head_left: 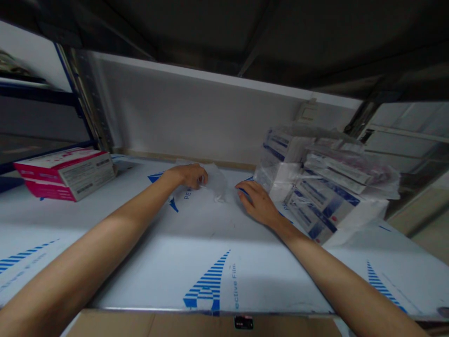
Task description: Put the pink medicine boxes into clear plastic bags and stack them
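My left hand [192, 176] is closed on a clear plastic bag [218, 181] toward the back of the film-covered shelf [210, 238]. The bag looks thin and crumpled, and I see nothing inside it. Just right of it, my right hand [257, 201] hovers or rests low over the shelf, holding nothing, with thumb and fingers apart. Beside that hand stand white and blue boxes [315, 210], stacked and partly wrapped in clear plastic [380, 175].
Pink and white boxes [70, 173] are stacked at the shelf's left. A dark upper shelf [224, 32] hangs low overhead, and a pale wall [196, 107] closes the back. Metal posts [87, 98] stand at the sides. Cardboard [175, 325] shows below the front edge.
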The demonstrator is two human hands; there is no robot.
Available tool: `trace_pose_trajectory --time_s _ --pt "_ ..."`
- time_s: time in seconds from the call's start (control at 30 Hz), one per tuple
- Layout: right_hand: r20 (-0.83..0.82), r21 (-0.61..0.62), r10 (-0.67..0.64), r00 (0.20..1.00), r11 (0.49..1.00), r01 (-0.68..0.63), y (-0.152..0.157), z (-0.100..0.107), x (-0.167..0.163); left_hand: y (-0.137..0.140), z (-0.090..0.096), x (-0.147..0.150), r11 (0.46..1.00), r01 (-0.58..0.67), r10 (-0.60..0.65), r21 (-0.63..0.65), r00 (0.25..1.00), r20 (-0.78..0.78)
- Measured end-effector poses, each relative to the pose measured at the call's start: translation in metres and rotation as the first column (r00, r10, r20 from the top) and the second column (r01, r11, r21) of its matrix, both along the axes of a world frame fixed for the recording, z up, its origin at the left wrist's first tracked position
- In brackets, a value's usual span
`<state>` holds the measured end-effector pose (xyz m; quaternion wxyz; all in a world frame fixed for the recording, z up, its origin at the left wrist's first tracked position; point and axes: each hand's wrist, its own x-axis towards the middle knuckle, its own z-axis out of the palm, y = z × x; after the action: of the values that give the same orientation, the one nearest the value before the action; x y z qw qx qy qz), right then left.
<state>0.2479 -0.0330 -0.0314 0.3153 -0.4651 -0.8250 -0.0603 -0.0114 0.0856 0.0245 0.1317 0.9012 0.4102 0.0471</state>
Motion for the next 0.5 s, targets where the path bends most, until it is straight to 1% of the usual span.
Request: trace_pose_trajectory --time_s 0.13,0.27,0.37,0.5 --pt "-0.008 -0.005 0.005 1.0 1.0 -0.005 0.001 -0.002 0.001 0.009 -0.004 -0.007 1.0 -0.01 0.01 0.015 1.0 -0.006" --pt "-0.005 0.013 0.014 1.0 1.0 -0.013 0.003 -0.005 0.003 0.012 -0.004 -0.013 0.999 -0.021 0.022 0.044 0.999 -0.025" --pt "0.011 0.032 0.022 1.0 0.999 -0.023 0.004 -0.007 0.004 0.009 0.0 -0.015 0.996 0.004 0.0 0.089 0.999 -0.05" --pt "0.053 0.075 0.024 0.998 0.997 -0.028 0.003 -0.005 0.004 0.001 0.012 -0.009 0.983 0.063 -0.048 0.174 0.995 -0.085"
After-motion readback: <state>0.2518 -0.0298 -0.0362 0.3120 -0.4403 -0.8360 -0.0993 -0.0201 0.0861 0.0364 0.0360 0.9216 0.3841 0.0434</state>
